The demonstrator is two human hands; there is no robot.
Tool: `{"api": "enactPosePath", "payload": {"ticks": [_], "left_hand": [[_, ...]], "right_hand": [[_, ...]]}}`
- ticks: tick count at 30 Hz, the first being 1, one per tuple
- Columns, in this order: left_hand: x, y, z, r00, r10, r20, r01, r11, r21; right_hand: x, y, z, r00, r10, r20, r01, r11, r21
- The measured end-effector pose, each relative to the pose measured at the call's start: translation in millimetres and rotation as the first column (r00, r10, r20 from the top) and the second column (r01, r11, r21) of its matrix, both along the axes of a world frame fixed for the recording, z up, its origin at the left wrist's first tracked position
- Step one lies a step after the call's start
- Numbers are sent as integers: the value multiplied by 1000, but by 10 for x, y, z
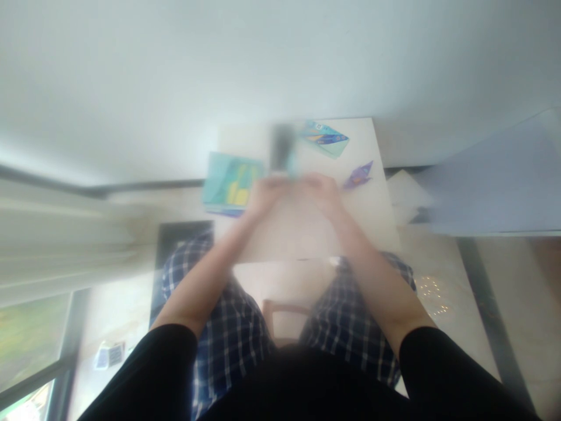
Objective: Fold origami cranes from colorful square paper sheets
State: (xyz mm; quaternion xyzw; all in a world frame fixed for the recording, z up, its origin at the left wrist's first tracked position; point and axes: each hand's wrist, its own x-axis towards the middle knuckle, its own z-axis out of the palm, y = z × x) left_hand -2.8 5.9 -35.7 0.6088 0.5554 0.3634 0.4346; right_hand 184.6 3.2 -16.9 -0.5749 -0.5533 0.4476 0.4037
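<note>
My left hand point(268, 192) and my right hand point(322, 188) meet over the middle of a small white table point(289, 234). Their fingers curl in towards each other, smeared by motion. At the fingertips shows a pale teal sliver point(293, 166), too blurred to name. Just beyond it is a dark upright blur point(283, 145), whose kind I cannot make out. Left of my left hand lies a teal sheet with a yellow pattern point(232, 181), on top of other sheets. Beyond my right hand is a blue and teal folded paper point(326, 138). A purple folded paper point(359, 175) lies to its right.
A white wall point(280, 58) rises behind the table. My knees in checked cloth point(232, 327) are at its near side, with a wooden chair part point(289, 307) between them. A large pale grey panel point(504, 181) stands at right. White curtains point(56, 240) hang at left.
</note>
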Motion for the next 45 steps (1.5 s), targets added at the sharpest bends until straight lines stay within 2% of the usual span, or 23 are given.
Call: {"api": "enactPosePath", "payload": {"ticks": [5,10,16,20,32,45], "left_hand": [[7,17,-33,1000,-31,5,31,999,35],[8,34,-119,1000,16,25,-17,998,53],[-7,22,-50,1000,-9,1,9,1000,-3],[-8,22,-74,1000,-12,-9,12,1000,0],[1,13,-45,999,-26,-31,25,998,-57],[-6,19,7,999,-1,-32,-2,994,-110]], "right_hand": [[0,10,-40,1000,2,-29,-2,1000,11],[-13,10,-42,998,60,-26,-59,998,31],[-32,-11,-91,999,4,36,-6,999,41],[-32,-12,-122,998,-11,70,8,999,45],[-19,-39,47,1000,-2,2,2,994,-106],[-32,-34,-75,1000,-18,-6,18,1000,-20]]}}
